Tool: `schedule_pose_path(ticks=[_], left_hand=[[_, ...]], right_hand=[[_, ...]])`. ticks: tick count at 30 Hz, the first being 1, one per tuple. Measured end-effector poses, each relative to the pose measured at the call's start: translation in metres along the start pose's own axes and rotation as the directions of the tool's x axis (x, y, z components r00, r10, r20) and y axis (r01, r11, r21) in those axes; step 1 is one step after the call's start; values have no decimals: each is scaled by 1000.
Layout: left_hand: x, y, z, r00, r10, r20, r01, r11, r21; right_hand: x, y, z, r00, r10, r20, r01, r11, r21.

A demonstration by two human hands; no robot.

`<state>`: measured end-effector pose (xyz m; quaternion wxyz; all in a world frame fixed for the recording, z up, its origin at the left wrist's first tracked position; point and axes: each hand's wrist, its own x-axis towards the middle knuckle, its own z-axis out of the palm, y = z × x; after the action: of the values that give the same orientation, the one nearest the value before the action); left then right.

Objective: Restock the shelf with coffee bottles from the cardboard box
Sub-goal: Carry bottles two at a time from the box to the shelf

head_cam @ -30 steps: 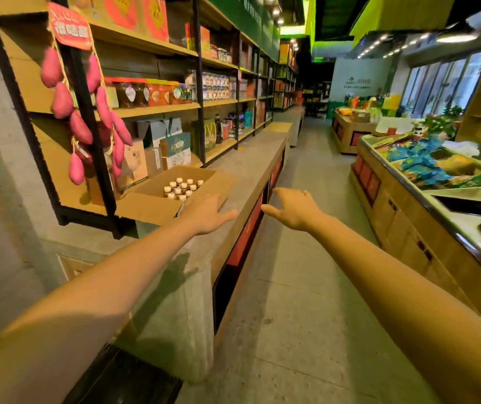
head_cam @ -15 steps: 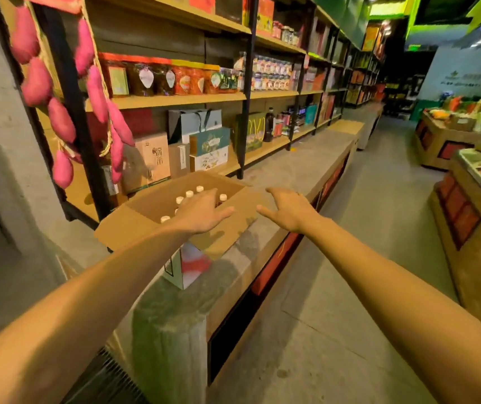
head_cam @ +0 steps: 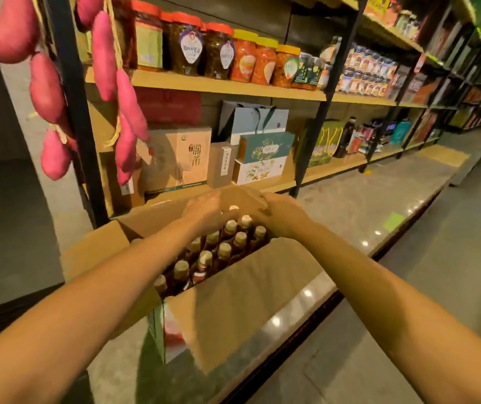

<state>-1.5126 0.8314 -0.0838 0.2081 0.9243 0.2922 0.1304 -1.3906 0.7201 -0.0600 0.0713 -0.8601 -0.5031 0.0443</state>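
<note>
Head view: brown, pale-capped coffee bottles (head_cam: 222, 252) fill the open cardboard box (head_cam: 248, 301) on the grey worktop (head_cam: 364, 205). Left hand (head_cam: 205, 211) and right hand (head_cam: 284, 218) hover over the far row. I cannot tell whether the fingers grip anything. Best lift by the necks, straight up.

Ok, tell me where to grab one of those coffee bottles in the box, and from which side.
Probably by the neck under the cap, coming straight down from above. The coffee bottles stand upright, packed tight in the cardboard box, so only caps and necks show; neighbours and box walls block the sides.
</note>
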Motion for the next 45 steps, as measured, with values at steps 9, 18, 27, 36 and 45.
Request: schedule_pose_path(ticks=[9, 18, 27, 36, 45], left_hand=[[79, -52, 37, 979, -202, 22, 200, 979, 48], [117, -72, 92, 854, -520, 10, 518, 847, -123], [131, -82, 129, 685, -722, -94, 691, 685, -232], [151, -97, 143, 551, -834, 25, 802, 521, -292], [165, -102, 151, 468, -881, 74, 884, 466, -39]], right_hand=[[116, 27, 31, 997, -77, 31, 77, 997, -18], [190, 46, 101, 975, -203, 93, 161, 929, 335], [228, 49, 148, 967, -206, 153, 131, 909, 395], [255, 44, 172, 937, -120, 327, -65, 862, 503], [268, 47, 197, 916, -116, 385, -80, 887, 456]])
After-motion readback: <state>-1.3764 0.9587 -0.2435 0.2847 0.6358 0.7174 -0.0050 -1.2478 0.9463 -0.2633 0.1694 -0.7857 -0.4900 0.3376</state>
